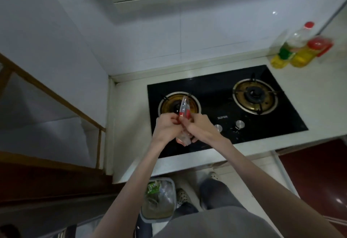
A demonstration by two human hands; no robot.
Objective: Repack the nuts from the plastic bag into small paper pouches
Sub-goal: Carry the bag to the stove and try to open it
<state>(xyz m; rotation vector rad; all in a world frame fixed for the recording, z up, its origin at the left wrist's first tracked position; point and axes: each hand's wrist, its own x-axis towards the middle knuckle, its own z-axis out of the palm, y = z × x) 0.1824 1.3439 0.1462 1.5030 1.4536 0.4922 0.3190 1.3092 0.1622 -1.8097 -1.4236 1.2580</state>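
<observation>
Hands meet above the near-left burner (pixel 179 104) of a black glass hob (pixel 225 110) set into a pale surface (pixel 309 95). Left hand (pixel 167 128) and right hand (pixel 200 127) each have fingers curled in a closed grip on a clear plastic bag (pixel 185 109) with red printing. The bag's top stands up between the two hands; its crumpled lower part hangs below them. Its contents cannot be made out. No paper pouches are visible.

Assessment: the step in hand appears to be opening the bag at its top. To do it well, both pinches should sit close to the seal, one on each wall of the film, and pull apart evenly so the opening stays narrow and controlled. The bag's mouth should stay upward throughout. Working over the burner grate is a risk: any spill would fall into the burner well. Moving over the bare surface beside the hob would be sounder.

Writing: white lettering (pixel 222 117) on the hob glass near the two knobs (pixel 229 126) looks like "SUPOR", though it is small. The bag's red print is unreadable. Two bottles of yellow liquid (pixel 294 53) with red caps stand at the far right; their labels are blurred. A lined bin (pixel 158 201) sits on the floor below the surface edge.
</observation>
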